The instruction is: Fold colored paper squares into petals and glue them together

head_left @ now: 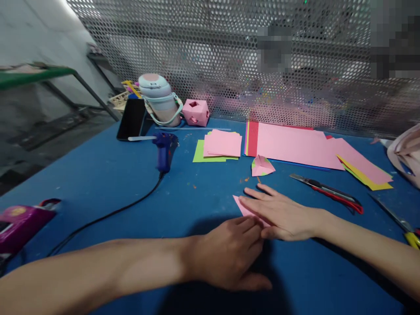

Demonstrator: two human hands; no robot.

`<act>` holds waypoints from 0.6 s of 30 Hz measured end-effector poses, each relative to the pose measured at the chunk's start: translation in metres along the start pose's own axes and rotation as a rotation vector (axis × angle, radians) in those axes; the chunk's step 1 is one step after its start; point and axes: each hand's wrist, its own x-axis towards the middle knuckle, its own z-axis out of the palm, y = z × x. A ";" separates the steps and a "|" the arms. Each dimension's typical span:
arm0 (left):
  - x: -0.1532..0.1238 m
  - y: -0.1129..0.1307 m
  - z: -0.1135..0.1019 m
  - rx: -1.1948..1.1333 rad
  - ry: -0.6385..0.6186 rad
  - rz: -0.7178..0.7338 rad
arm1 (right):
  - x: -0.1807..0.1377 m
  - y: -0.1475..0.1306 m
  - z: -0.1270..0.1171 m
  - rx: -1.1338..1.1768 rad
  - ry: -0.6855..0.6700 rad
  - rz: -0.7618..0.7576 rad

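A small pink piece of paper (242, 206), seemingly folded to a point, lies on the blue table. My right hand (278, 214) rests flat over it, palm down with fingers apart. Against its near edge sits my left hand (231, 253), its fingers curled together and its thumb out to the side; its fingertips are partly hidden. Just beyond the hands is a folded pink-and-green paper piece (261, 166). To the right of it lies a red and black utility knife (328, 191) with its blade out.
Pink and green paper squares (223, 144) and long coloured sheets (292, 144) lie at the back. A blue glue gun (164, 153) with a cord, a phone (131, 120), a bottle (160, 103), a pink paper ball (196, 112) and scissors (397, 218) surround the work area.
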 end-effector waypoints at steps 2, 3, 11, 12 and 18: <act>0.000 0.000 0.000 0.000 -0.014 0.000 | -0.003 0.003 0.003 -0.005 -0.038 0.019; 0.000 -0.001 0.000 -0.001 -0.024 0.001 | -0.009 0.003 0.005 -0.008 -0.042 0.048; 0.000 0.000 -0.002 -0.007 -0.007 -0.017 | -0.084 -0.006 0.011 -0.031 0.023 0.207; 0.000 0.000 -0.003 -0.009 -0.005 -0.017 | -0.091 -0.007 0.011 -0.048 0.038 0.231; -0.002 -0.004 -0.007 -0.030 0.052 -0.050 | -0.104 -0.004 0.011 -0.140 0.261 0.252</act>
